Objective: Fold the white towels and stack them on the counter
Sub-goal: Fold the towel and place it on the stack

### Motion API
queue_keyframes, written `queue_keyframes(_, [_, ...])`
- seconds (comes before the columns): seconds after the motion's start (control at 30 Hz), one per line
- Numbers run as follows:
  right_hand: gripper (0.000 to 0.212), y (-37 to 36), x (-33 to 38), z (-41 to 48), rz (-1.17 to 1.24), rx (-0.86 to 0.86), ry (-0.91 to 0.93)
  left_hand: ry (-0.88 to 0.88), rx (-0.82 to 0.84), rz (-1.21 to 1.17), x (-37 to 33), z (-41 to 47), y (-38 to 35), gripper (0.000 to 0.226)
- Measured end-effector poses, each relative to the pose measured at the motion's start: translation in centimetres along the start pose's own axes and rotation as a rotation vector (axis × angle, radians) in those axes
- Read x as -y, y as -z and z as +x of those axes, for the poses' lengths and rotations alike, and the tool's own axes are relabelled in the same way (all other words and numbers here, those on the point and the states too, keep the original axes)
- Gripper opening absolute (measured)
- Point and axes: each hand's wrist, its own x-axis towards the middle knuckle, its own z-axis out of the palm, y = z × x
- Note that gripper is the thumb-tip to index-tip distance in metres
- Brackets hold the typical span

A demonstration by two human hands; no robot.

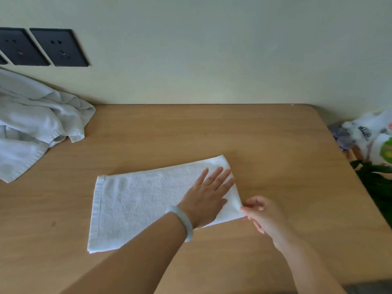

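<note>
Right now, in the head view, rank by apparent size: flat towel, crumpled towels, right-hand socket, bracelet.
1. flat towel
2. crumpled towels (cropped by the frame, so unsure)
3. right-hand socket
4. bracelet

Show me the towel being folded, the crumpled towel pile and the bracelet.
towel being folded [135, 200], head view, middle of its flat left half.
crumpled towel pile [31, 124], head view, centre of the heap.
bracelet [186, 224], head view, its band on the left wrist.

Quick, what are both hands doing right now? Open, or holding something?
Left hand: open, pressing flat on the white towel.
Right hand: closed, pinching that towel's near right corner.
</note>
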Motion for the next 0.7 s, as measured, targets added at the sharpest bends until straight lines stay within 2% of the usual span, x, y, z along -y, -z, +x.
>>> queue_keyframes(0.1, [0.012,-0.5,-0.3,0.3,0.067,-0.032,-0.113,0.022,0.093,-0.024,-0.3,1.5,-1.1,0.067])
queue_keyframes(0.3, [0.012,-0.8,-0.1,0.2,0.215,0.037,-0.143,0.076,-0.026,0.010,-0.4,1.4,-2.1,0.070])
queue_keyframes(0.5, [0.006,-0.6,0.1,0.1,0.331,0.020,-0.118,0.086,-0.027,0.013,-0.5,1.3,-2.0,0.070])
queue_keyframes(0.6, [0.005,-0.6,0.2,-0.1,0.321,0.063,-0.125,0.090,-0.010,-0.003,-0.5,1.3,-2.0,0.069])
queue_keyframes(0.7, [0.015,-0.2,0.2,-0.4,0.163,0.147,-0.127,0.088,0.000,-0.005,-0.4,1.3,-2.1,0.068])
